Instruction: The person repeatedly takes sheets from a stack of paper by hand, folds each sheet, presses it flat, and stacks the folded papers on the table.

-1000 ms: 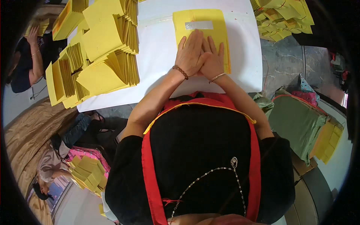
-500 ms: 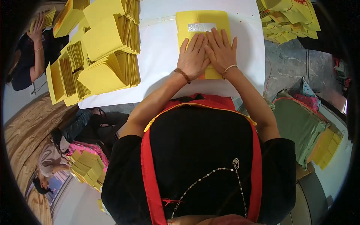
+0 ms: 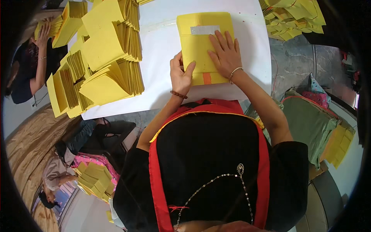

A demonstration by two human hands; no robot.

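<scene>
On the white tabletop (image 3: 158,48), pretty much straight ahead of the wearer, a yellow paper bundle (image 3: 199,48) is being handled with both hands. It's being flanked, basically: its lower left corner is being cupped by the left hand (image 3: 180,75), and its right half is being covered by the right hand (image 3: 228,56).

The left one is being held half curled, with the corner being grasped: the thumb is being laid over the top and the fingers are being bent along the left side. Whether any fingertips are being tucked underneath can't be told, since that part is being blocked from sight. The right one isn't being clenched on anything; it's being spread open, palm down, fingers being fanned out across the top, tips near a silvery strip (image 3: 201,29).

Down at the near edge, an orange patch (image 3: 207,79) is being left uncovered between the hands. Off to the left, well apart from the bundle, folded yellow stacks (image 3: 102,42) are being supported by the same table.
</scene>
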